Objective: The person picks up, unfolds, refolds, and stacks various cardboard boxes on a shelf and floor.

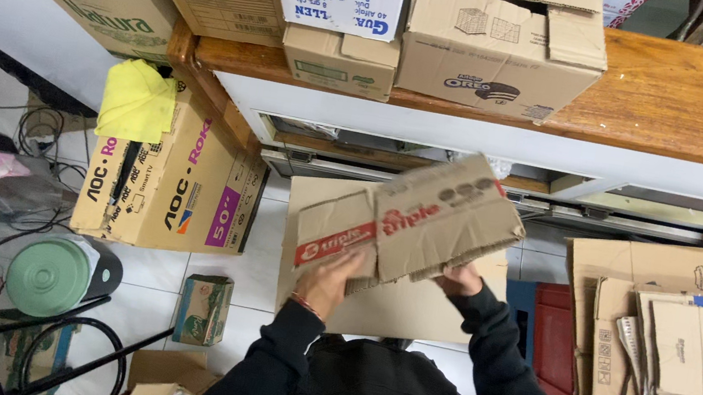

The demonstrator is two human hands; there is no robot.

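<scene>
I hold a flattened brown cardboard box (422, 222) with red print up in front of me, tilted, its right end higher. My left hand (328, 279) grips its lower left edge. My right hand (460, 281) grips its lower edge near the middle, partly hidden behind the flaps. Both arms are in black sleeves, and a thin red band circles the left wrist. Under the held box another flat cardboard sheet (381, 309) lies on the tiled floor.
A wooden counter (690, 104) across the top carries several cardboard boxes (499, 48). A long television carton (174, 176) with a yellow cloth (136, 98) lies at left. Flattened cartons (691, 350) pile up at right. A green round lid (49, 276), a small box (203, 308) and cables sit lower left.
</scene>
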